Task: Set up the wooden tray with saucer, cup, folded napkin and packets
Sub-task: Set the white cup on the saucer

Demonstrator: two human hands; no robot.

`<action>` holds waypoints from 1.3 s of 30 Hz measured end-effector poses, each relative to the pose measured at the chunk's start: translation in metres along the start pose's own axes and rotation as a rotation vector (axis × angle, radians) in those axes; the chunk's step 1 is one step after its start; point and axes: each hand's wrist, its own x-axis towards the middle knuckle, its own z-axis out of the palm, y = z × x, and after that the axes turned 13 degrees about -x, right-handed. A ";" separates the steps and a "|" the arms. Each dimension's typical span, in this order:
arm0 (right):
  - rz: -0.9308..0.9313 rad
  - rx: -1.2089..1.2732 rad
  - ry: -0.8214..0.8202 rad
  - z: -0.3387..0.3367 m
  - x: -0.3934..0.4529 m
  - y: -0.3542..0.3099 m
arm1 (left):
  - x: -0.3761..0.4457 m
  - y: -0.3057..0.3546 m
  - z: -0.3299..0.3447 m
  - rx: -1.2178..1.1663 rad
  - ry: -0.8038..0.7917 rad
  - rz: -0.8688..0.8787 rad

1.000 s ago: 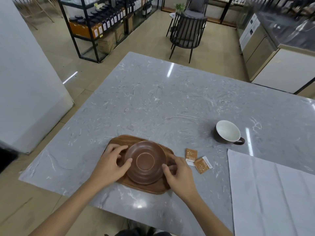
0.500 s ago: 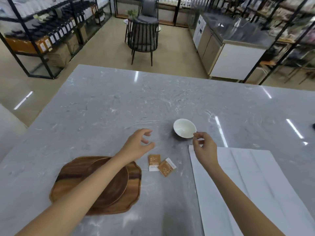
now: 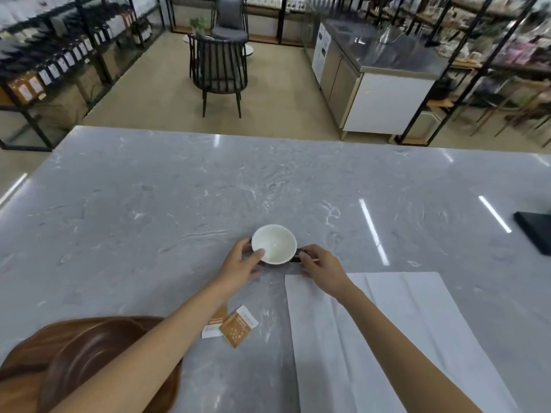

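A dark cup (image 3: 274, 244) with a white inside stands mid-table. My left hand (image 3: 241, 263) wraps its left side, thumb on the rim. My right hand (image 3: 320, 265) pinches the dark handle on the cup's right. The wooden tray (image 3: 18, 365) lies at the bottom left with the brown saucer (image 3: 77, 362) on it, both partly hidden by my left forearm. Two orange-and-white packets (image 3: 238, 326) lie flat on the table between the tray and the napkin. The white napkin (image 3: 387, 338) is spread open at the lower right.
The grey marble table (image 3: 179, 204) stretches far ahead and to both sides. A black flat object (image 3: 536, 231) lies at the right edge. Beyond the table stand a dark chair (image 3: 219, 73), shelving racks (image 3: 59, 64) and a steel counter (image 3: 375, 81).
Both hands left the saucer on the tray and reached forward to the cup. They now hold it, the left on its side and the right at the handle. The view shifted right.
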 end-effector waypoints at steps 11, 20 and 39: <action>-0.050 0.095 -0.126 -0.001 -0.006 -0.010 | 0.003 -0.007 -0.007 0.047 0.070 0.174; -0.042 0.432 -0.251 0.011 -0.040 -0.049 | -0.024 0.021 -0.028 0.074 0.073 0.331; 0.004 0.629 -0.333 0.076 -0.131 -0.133 | -0.108 0.042 -0.113 0.022 0.032 0.413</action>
